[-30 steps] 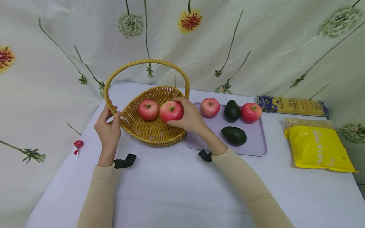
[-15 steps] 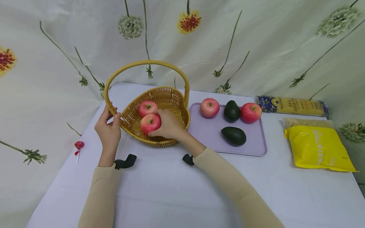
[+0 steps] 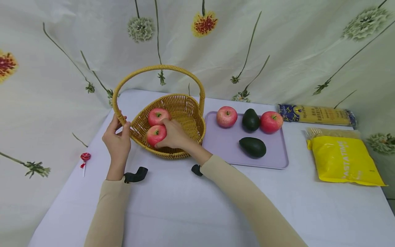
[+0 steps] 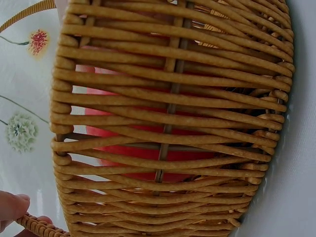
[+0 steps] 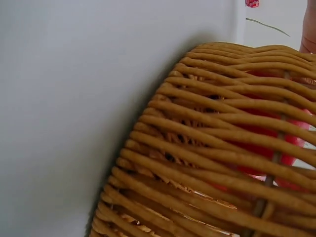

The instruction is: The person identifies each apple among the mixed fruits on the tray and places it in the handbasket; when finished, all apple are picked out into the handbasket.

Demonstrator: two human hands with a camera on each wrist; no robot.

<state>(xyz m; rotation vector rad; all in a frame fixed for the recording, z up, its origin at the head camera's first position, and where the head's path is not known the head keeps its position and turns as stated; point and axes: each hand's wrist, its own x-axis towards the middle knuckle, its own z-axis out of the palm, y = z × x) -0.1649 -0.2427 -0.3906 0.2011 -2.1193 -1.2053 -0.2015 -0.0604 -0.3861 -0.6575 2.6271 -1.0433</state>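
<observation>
A heart-shaped wicker basket (image 3: pixel 188 120) with a tall arched handle (image 3: pixel 160 67) stands on the white-covered table. My left hand (image 3: pixel 118 142) pinches the lower left end of that handle; its fingertips (image 4: pixel 12 206) show at the left wrist view's edge. Inside the basket, my right hand (image 3: pixel 173 135) grips a red apple (image 3: pixel 155 136) low at the near left wall. Another apple (image 3: pixel 158 116) sits just behind it. Both wrist views are mostly filled by the basket's woven side (image 4: pixel 168 108), with red fruit showing through the gaps.
Right of the basket lies a lilac tray (image 3: pixel 216 151) bearing two apples (image 3: pixel 226 116) (image 3: pixel 271 122) and two avocados (image 3: pixel 251 120) (image 3: pixel 253 147). Farther right are a noodle packet (image 3: pixel 318 115) and a yellow pasta bag (image 3: pixel 345 159). A red lollipop (image 3: pixel 85 157) lies at the left.
My right hand has carried its apple left and down into the basket's near left part. The other apple has shifted slightly left. My left hand stays on the handle.
</observation>
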